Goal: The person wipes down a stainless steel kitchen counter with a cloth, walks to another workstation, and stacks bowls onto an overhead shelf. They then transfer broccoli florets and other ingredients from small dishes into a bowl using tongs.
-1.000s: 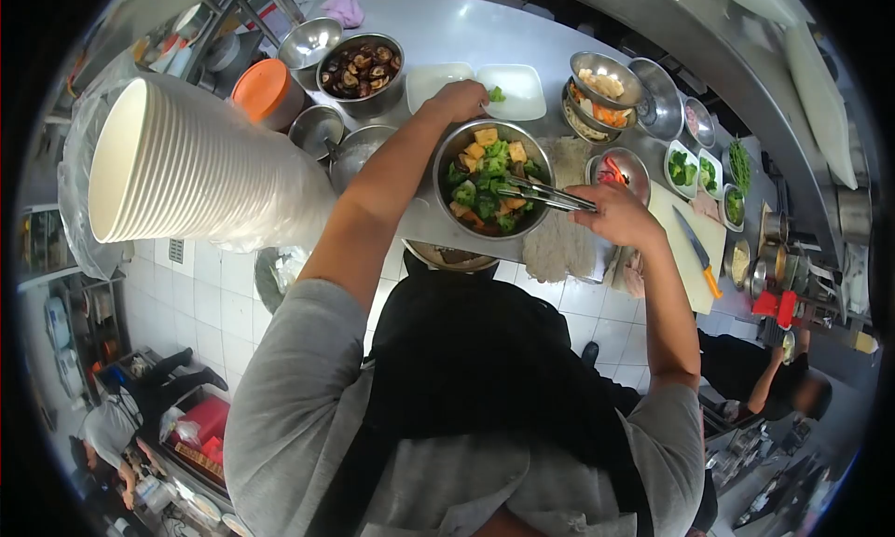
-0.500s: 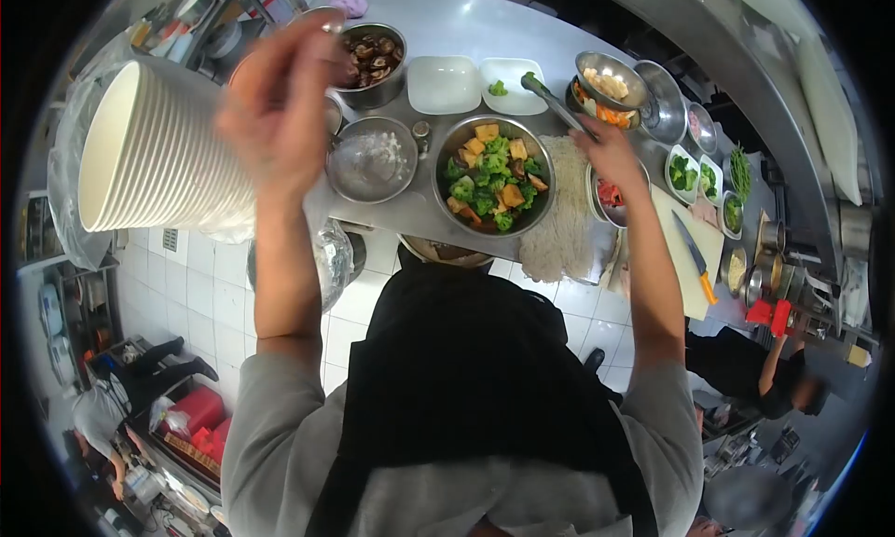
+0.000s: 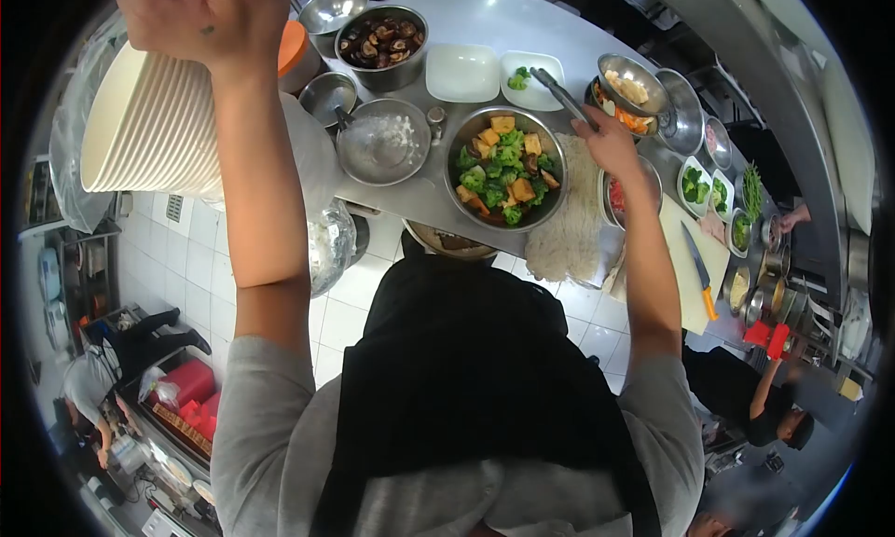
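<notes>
My left hand (image 3: 200, 20) is raised at the upper left, over the stack of white paper tubs (image 3: 154, 127); its fingers are blurred and partly cut off by the frame. My right hand (image 3: 611, 145) is closed round dark-handled tongs (image 3: 562, 96), whose tips point into a white dish (image 3: 545, 93) holding a few broccoli pieces (image 3: 519, 78). Nearer me stands a steel bowl of broccoli, fried tofu and mushrooms (image 3: 506, 169). Another white dish (image 3: 462, 74) sits left of the first one.
Steel bowls with mushrooms (image 3: 380, 45) and white powder (image 3: 384, 144) stand left. A grey cloth (image 3: 565, 211), a cutting board (image 3: 685, 248) with an orange-handled knife (image 3: 699, 268), and greens in small dishes (image 3: 695, 185) are right. Other people are at both sides.
My left hand has left the white dishes and risen to the upper left. The tongs have moved out of the mixed-vegetable bowl to the broccoli dish.
</notes>
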### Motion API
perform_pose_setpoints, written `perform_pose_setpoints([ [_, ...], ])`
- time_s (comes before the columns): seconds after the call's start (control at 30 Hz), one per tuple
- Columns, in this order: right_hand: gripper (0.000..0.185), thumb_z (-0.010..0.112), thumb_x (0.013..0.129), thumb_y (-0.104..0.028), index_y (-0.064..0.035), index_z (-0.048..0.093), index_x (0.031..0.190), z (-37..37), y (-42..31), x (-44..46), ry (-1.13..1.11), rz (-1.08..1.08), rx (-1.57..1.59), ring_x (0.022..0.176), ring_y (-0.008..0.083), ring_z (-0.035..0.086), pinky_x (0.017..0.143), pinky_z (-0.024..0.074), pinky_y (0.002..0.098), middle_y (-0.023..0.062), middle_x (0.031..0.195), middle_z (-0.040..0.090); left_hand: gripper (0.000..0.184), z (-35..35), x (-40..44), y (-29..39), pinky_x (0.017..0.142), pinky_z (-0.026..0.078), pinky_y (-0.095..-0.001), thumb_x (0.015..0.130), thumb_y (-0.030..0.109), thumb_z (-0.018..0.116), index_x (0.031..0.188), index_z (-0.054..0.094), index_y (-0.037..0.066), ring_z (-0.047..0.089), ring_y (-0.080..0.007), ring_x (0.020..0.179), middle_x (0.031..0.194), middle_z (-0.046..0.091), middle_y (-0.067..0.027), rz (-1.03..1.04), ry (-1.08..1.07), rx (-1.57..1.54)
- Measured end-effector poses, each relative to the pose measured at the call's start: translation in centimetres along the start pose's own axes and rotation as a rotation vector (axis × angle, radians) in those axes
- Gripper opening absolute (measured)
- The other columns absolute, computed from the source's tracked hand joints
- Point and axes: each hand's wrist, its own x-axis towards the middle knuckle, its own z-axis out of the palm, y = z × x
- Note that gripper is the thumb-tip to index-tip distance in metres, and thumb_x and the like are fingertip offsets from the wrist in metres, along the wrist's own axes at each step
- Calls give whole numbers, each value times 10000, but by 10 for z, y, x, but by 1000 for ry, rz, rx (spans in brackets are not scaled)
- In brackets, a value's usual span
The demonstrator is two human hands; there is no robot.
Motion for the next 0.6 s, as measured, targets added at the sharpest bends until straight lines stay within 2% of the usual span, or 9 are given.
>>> perform_pose_setpoints([
  [0.03,387,551,844,-353,-70,623,1099,-2,1,-2,-5,7,-1,955,363,598,835,460,425,212,986,636,204,2,-1,-5,742,437,-237,945,137,482,1016,602,-12,562,-127,825,899,610,-61,-7,-5,-2],
  [0.1,356,559,842,-312,-65,624,1091,-4,4,0,-43,-129,-98,933,358,603,812,471,429,203,961,641,208,9,-3,-20,760,438,-235,947,144,479,1024,600,-8,567,-132,835,896,607,-65,104,47,-97],
  [0.2,326,555,843,-294,-79,634,1076,21,15,19,-30,-203,-160,914,363,605,808,474,443,202,939,643,218,13,-3,-2,756,435,-234,946,152,484,1056,584,-7,556,-128,834,886,599,-64,-19,27,-62],
  [0.33,328,561,835,-300,-88,634,1074,50,15,36,6,-202,-213,897,363,608,807,476,455,195,931,644,238,17,-3,-13,754,432,-234,946,164,488,1086,564,-12,541,-123,824,878,584,-60,49,25,-137],
  [0.43,334,572,821,-325,-89,651,1042,61,16,54,-86,-83,-202,885,361,613,795,476,444,190,934,647,241,19,-2,-2,749,428,-233,946,158,486,1095,555,-18,527,-119,817,891,570,-54,14,29,-122],
  [0.5,358,579,806,-360,-70,663,999,64,26,63,-217,24,35,867,359,617,778,476,428,186,919,652,237,19,-4,-8,742,426,-230,944,153,486,1088,557,-21,524,-117,821,916,568,-56,37,37,-159],
  [0.53,367,585,796,-374,-66,672,976,60,27,66,-316,185,184,865,356,619,777,474,408,185,900,653,237,19,-4,-10,742,426,-230,944,153,486,1088,557,-21,524,-117,821,916,568,-56,34,33,-152],
  [0.57,367,585,796,-374,-66,672,976,57,32,66,-321,182,182,865,356,619,777,474,408,185,900,653,240,20,-5,-11,745,424,-235,939,157,496,1088,557,-21,522,-122,825,917,565,-58,43,34,-139],
  [0.6,367,583,799,-372,-69,670,986,52,36,65,-185,111,132,868,355,618,782,475,404,187,895,652,244,19,-5,-12,749,423,-240,934,161,506,1087,558,-21,519,-126,828,917,563,-60,55,37,-124],
])
